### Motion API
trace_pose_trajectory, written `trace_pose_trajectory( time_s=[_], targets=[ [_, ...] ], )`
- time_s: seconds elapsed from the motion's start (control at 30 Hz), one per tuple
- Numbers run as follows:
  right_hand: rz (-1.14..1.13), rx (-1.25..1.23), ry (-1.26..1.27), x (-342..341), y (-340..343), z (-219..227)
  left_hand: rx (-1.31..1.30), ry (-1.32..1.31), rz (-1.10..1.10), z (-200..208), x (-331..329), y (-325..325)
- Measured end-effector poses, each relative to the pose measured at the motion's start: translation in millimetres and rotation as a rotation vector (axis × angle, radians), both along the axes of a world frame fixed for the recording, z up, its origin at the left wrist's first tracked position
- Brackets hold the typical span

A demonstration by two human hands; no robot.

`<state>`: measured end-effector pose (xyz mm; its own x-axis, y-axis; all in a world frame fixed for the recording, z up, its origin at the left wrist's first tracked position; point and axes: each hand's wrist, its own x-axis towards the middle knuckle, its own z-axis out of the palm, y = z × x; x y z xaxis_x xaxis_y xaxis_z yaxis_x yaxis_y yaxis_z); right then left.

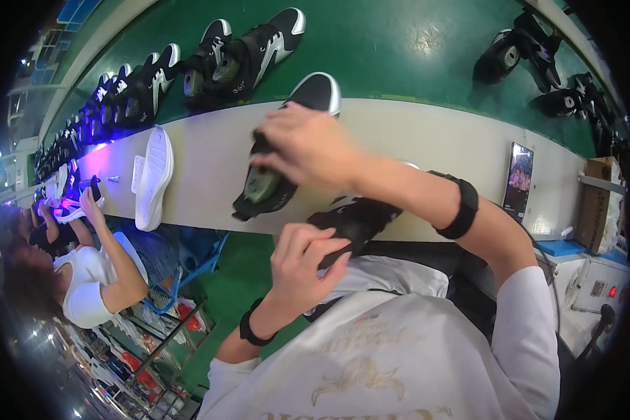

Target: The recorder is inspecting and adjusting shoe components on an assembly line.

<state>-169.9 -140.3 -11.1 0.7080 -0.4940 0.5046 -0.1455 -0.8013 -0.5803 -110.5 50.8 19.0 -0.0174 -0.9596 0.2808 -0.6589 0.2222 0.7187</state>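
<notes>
Head view: your right hand is clamped over a black shoe on its green last lying on the bench, your left hand grips a second black shoe at the bench edge, so neither has joined the finished row on the green belt yet

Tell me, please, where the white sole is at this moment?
In the head view, the white sole lies on the pale bench, left of the black shoe under the right hand.
</notes>
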Motion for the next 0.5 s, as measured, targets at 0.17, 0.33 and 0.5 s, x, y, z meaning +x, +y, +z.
trace_pose_trajectory(
  time_s=[0.17, 0.33, 0.5],
  targets=[
    [-0.106, 0.639, 0.034, -69, -93, 32, -0.041, -0.021, 0.233, 4, 10, 15],
    [-0.258, 0.423, 0.287, -105, -173, 25, 0.027, -0.032, 0.433, -5, 3, -17],
    [-0.314, 0.356, 0.183, -152, -187, 9, -0.053, 0.046, 0.556, -18, 10, -126]
  ],
)
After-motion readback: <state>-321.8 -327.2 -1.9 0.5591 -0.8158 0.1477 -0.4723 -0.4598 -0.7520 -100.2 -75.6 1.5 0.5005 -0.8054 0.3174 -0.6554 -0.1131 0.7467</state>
